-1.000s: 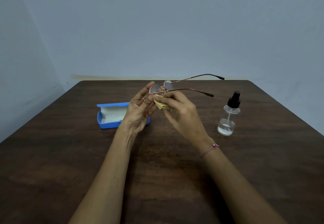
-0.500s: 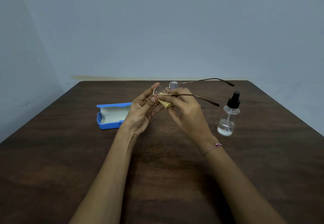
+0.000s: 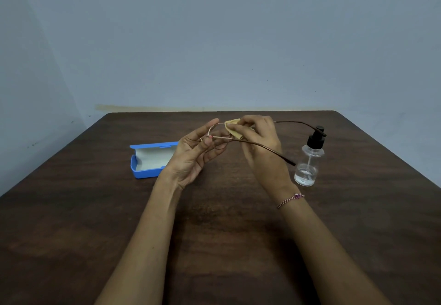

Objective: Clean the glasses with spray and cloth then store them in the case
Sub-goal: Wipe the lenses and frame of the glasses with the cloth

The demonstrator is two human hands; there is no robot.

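1. We hold the thin, copper-coloured wire-framed glasses [image 3: 220,135] in the air above the middle of the dark wooden table [image 3: 226,209], both temple arms unfolded and pointing right.
2. Our left hand [image 3: 193,154] pinches the frame at its left hinge between thumb and fingertips, the other fingers loosely spread. That is a small grip on thin metal; if we press hard with the cloth, the frame could twist or slip out.
3. Our right hand [image 3: 260,142] pinches the small folded yellow cloth [image 3: 235,129] against one lens, fingers pressed together. Rubbing too firmly could bend the bridge.
4. The near temple tip ends just beside the clear spray bottle with the black pump [image 3: 309,161]. A wide sweep could tip the bottle.
5. The open blue case with the pale lining [image 3: 152,161] lies left, partly behind our left wrist. Lowering that hand carelessly could nudge the case.
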